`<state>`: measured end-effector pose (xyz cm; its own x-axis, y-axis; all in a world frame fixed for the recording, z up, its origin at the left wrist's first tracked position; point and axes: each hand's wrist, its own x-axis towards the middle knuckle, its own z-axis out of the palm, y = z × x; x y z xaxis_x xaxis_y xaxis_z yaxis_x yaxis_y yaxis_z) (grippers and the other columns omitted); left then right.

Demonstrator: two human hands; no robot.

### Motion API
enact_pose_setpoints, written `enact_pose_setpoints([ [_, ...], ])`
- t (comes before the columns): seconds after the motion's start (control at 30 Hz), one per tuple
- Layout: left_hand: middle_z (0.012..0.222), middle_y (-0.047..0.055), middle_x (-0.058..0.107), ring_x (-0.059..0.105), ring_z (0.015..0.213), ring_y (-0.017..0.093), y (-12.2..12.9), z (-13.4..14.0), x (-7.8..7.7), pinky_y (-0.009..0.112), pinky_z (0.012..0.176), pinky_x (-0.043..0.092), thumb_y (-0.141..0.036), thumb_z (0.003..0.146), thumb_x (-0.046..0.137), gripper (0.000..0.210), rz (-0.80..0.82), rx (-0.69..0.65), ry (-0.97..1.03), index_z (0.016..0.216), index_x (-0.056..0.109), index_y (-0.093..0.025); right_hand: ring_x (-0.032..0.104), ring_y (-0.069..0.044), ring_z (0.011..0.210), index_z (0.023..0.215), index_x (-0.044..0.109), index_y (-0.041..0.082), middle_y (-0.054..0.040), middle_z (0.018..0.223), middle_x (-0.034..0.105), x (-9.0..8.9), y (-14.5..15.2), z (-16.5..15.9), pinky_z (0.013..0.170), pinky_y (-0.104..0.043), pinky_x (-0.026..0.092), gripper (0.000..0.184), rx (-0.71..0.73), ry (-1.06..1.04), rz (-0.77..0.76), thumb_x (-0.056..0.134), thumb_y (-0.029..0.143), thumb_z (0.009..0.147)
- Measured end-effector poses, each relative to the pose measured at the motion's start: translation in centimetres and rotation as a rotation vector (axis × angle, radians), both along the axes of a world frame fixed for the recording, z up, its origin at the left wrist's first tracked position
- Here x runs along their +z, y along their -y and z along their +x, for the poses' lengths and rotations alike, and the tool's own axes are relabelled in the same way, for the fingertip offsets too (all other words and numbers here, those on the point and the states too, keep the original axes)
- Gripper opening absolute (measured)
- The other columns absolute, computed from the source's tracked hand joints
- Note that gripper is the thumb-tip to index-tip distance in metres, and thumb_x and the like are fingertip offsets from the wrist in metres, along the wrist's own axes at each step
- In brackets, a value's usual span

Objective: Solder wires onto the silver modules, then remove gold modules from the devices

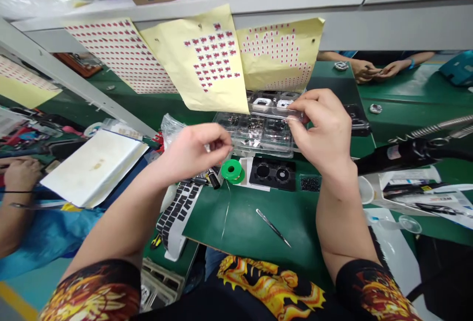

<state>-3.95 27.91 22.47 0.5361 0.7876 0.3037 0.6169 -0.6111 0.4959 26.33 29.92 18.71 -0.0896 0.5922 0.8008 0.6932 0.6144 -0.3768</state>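
Observation:
My right hand [321,126] pinches the right edge of a clear plastic tray [271,109], thumb against fingers. White square parts [261,104] sit in that tray's compartments. Below and in front of it lies a clear compartment box [281,149] with small metal parts in its cells. My left hand [201,151] is held off the box's left side, with thumb and fingers closed together; anything between the fingertips is too small to make out. Just under it stands a green spool of wire [232,171]. A black tray with two round recesses [272,174] lies in front of the box.
Tweezers [273,227] rest on the green mat [240,227]. Yellow sheets [214,60] hang from the shelf, partly covering the trays. A black lamp arm [395,156] reaches in from the right. Co-workers' hands show at left [24,173] and across the bench [380,71].

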Motion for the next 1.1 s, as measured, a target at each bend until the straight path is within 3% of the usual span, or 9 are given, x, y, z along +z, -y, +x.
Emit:
enact_pose_setpoints([
  [0.13,0.078,-0.001,0.073,0.064,0.069,0.012,-4.7,2.4,-0.9,0.025,0.067,0.049,-0.028,0.093,0.07,0.012,0.045,0.067,0.026,0.09,0.075,-0.017,0.07,-0.026,0.098,0.107,0.078,0.024,-0.0086,0.114,0.073,-0.1,-0.2,-0.1,0.084,-0.043,0.059,0.021,-0.016,-0.046,-0.021,0.064,0.013,0.096],
  [0.27,0.08,0.001,0.07,0.062,0.071,0.014,-6.6,3.6,-2.1,0.027,0.071,0.048,-0.026,0.096,0.066,0.014,0.176,0.071,-0.06,0.092,0.075,-0.016,0.07,-0.026,0.098,0.105,0.078,0.023,-0.0092,0.113,0.072,-0.4,-0.4,-0.3,0.086,-0.044,0.059,0.022,-0.044,-0.093,-0.007,0.062,0.012,0.095],
  [0.67,0.114,0.01,0.082,0.077,0.106,0.025,-7.8,3.0,-4.2,0.036,0.096,0.059,-0.027,0.105,0.056,0.027,0.244,0.023,-0.199,0.11,0.081,-0.017,0.07,-0.025,0.099,0.108,0.077,0.024,-0.0096,0.116,0.07,-0.4,-0.2,-0.8,0.087,-0.045,0.06,0.022,-0.053,-0.113,-0.028,0.059,0.013,0.1],
  [0.9,0.105,0.007,0.082,0.076,0.097,0.022,-7.6,3.1,-4.1,0.033,0.091,0.058,-0.024,0.1,0.061,0.02,0.232,0.084,-0.173,0.102,0.08,-0.019,0.071,-0.026,0.101,0.106,0.077,0.024,-0.009,0.113,0.072,-0.2,-0.2,-0.7,0.088,-0.045,0.061,0.023,-0.06,-0.113,-0.008,0.06,0.013,0.098],
  [1.1,0.103,0.008,0.081,0.073,0.093,0.022,-6.5,1.1,-2.6,0.033,0.086,0.055,-0.026,0.101,0.062,0.021,0.263,0.146,-0.213,0.105,0.08,-0.017,0.071,-0.027,0.102,0.105,0.078,0.024,-0.0095,0.114,0.072,-0.2,-0.1,-0.5,0.088,-0.046,0.061,0.022,-0.049,-0.107,0.002,0.062,0.012,0.097],
])
